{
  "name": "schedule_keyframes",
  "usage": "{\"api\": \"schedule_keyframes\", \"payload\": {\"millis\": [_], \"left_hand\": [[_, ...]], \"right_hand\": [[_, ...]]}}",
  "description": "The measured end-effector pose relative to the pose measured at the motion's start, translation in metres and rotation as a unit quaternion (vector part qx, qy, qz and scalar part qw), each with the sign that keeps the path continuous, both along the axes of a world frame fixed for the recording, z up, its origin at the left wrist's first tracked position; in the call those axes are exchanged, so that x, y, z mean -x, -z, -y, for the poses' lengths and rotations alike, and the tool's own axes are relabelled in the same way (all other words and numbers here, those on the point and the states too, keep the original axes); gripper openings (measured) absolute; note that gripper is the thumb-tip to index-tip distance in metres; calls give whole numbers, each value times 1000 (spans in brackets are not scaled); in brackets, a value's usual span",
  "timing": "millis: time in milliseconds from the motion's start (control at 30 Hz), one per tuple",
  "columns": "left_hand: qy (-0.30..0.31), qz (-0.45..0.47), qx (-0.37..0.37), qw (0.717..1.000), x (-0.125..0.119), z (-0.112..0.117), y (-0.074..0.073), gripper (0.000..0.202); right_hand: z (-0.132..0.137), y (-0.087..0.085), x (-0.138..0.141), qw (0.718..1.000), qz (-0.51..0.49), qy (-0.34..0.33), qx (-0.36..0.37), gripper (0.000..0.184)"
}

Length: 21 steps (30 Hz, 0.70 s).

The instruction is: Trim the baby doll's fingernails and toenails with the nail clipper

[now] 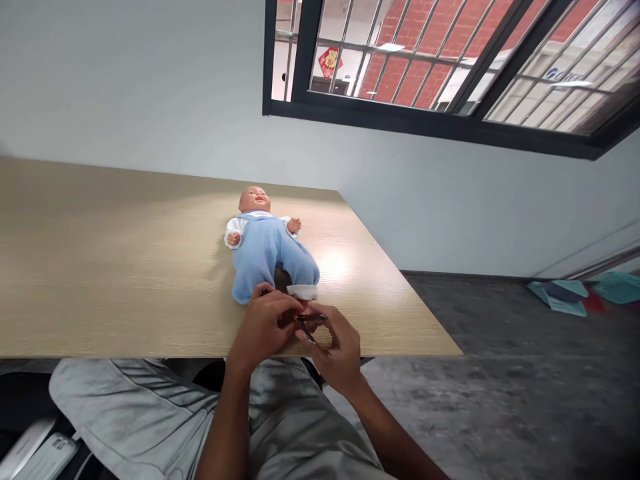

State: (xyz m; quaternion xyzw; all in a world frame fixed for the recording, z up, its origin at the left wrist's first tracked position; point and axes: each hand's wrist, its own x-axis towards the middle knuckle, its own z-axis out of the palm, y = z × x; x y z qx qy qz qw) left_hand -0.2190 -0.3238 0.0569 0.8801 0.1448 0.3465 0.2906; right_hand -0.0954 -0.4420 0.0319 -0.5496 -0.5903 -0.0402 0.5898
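Note:
A baby doll in a light blue romper lies on its back on the wooden table, head toward the wall. My left hand is curled around the doll's foot at the near table edge. My right hand pinches a small dark metal tool, perhaps a nail clipper, held against that foot. The foot itself is mostly hidden by my fingers.
The table's right edge drops to a dark grey floor. Teal folded items lie on the floor at the far right. A barred window is in the wall above. My lap in grey trousers is below the table.

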Motion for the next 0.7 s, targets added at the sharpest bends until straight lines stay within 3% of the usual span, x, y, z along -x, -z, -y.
{"api": "schedule_keyframes", "payload": {"millis": [200,400,700], "left_hand": [[-5,8,5,1000,-1,-1,2,22],[-2,-7,14,1000,0,0,1,19],[9,-7,19,1000,1,-1,0,28]], "right_hand": [[-2,-2,-3,999,-2,-16,45,39],[-7,-17,-10,995,24,-76,67,11],[-15,-20,-12,986,67,-110,104,13]]}}
